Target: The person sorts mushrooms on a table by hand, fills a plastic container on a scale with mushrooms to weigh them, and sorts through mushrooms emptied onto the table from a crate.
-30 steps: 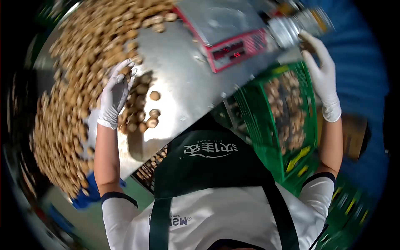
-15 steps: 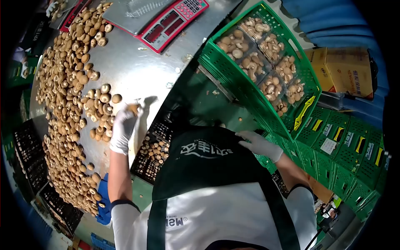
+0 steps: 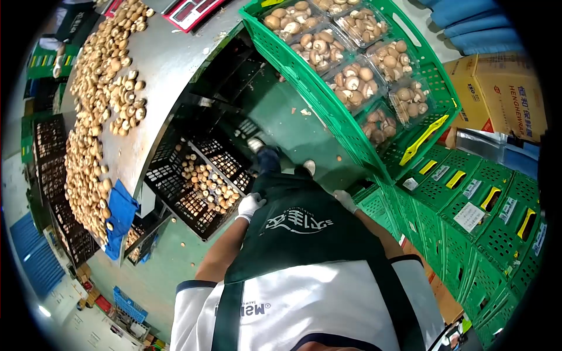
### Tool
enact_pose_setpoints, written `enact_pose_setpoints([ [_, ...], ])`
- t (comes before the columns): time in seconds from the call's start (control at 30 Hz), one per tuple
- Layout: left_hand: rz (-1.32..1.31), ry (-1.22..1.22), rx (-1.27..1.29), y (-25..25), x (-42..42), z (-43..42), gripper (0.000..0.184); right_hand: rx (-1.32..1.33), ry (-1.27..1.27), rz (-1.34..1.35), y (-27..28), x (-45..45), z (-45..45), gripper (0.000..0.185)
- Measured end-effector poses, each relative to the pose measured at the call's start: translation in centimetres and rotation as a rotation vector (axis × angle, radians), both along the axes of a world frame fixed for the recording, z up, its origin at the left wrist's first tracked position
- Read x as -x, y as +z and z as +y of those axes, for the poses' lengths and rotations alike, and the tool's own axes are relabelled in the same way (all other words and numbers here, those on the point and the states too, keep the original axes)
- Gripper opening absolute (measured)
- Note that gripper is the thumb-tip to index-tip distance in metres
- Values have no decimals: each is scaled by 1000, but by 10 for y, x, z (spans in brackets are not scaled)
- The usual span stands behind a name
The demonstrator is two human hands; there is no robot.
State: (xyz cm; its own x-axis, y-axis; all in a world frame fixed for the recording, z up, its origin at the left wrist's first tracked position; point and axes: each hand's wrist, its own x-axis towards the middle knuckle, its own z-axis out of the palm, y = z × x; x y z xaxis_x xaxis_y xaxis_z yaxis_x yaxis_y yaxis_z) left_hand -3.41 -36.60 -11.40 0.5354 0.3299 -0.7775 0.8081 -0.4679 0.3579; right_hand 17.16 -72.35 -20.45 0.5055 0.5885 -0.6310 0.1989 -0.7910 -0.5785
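My left hand point(image 3: 252, 206), in a white glove, is beside the left edge of my dark green apron point(image 3: 316, 240). Its fingers look curled; anything inside them is hidden. My right hand point(image 3: 345, 200), also gloved, rests by the apron's right side with its fingers stretched out and seemingly nothing in them. Just left of my left hand, on the floor, a black crate point(image 3: 196, 225) contains loose brown mushrooms point(image 3: 209, 188). To the right, a large green crate point(image 3: 328, 102) holds clear trays of mushrooms point(image 3: 354, 82).
A metal table point(image 3: 161, 73) at the left bears a long heap of mushrooms point(image 3: 88, 134), a red scale point(image 3: 190, 13) and a blue cloth point(image 3: 122, 213). Green crates point(image 3: 462, 199) are stacked at the right near a cardboard box point(image 3: 500, 93). Another person's gloved hand point(image 3: 57, 70) shows far left.
My left hand has left the tabletop beside the mushrooms and come down to my apron. My right hand has shifted slightly inward. The view has turned, showing more of the floor and the black crate.
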Motion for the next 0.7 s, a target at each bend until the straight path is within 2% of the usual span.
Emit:
enact_pose_setpoints([
  [0.1, -27, 16, 6, 14, 14, -8, 37, -71, -94, -112, -10, 31, -17, 31],
  [0.17, -63, 12, -79, 22, 17, -16, 33, -260, -279, -73, 15, 27, -6, 28],
  [0.2, -324, 158, -112, 42, 9, -19, 26, -254, -388, 104, 32, 13, 5, 22],
  [0.23, -420, 432, 38, 54, 5, -13, 20, -490, -565, 179, 111, -7, 37, 20],
  [0.27, -614, 534, 101, 109, -13, -6, 18, -674, -443, 51, 211, -35, 61, 19],
  [0.3, -642, 498, 91, 186, -29, 3, 16, -768, -554, 286, 279, -42, 61, 13],
  [0.33, -858, 387, 36, 230, -29, 9, 13, -846, -683, 516, 348, -49, 61, 10],
  [0.4, -981, 222, 120, 275, -19, 15, 11, -1114, -539, 743, 322, -42, 26, 7],
  [0.43, -961, 260, 49, 260, -18, 8, 11, -1051, -267, 398, 291, -41, 35, 8],
  [0.47, -942, 297, -22, 226, -16, 2, 10, -933, -15, -67, 260, -39, 43, 10],
  [0.5, -623, 265, 9, 177, -9, 6, 11, -853, 137, -462, 230, -38, 53, 12],
  [0.53, -335, 37, -48, 110, 9, 12, 20, -281, -203, 23, 165, -20, 42, 18],
  [0.57, -144, -171, -80, 25, 41, 15, 28, 42, 191, -154, 74, -5, 14, 22],
  [0.6, -161, 34, 82, 15, 59, 3, 34, 120, 75, 66, 24, 19, -11, 20],
  [0.63, -209, 99, 12, -9, 64, 2, 35, 80, 49, 13, -5, 24, -16, 19],
  [0.67, -153, 32, -95, 27, 46, -2, 37, 209, 25, -20, 28, 18, 3, 19],
  [0.7, -121, 59, -97, 29, 42, 0, 37, 167, -17, -29, 30, 15, 6, 21],
])
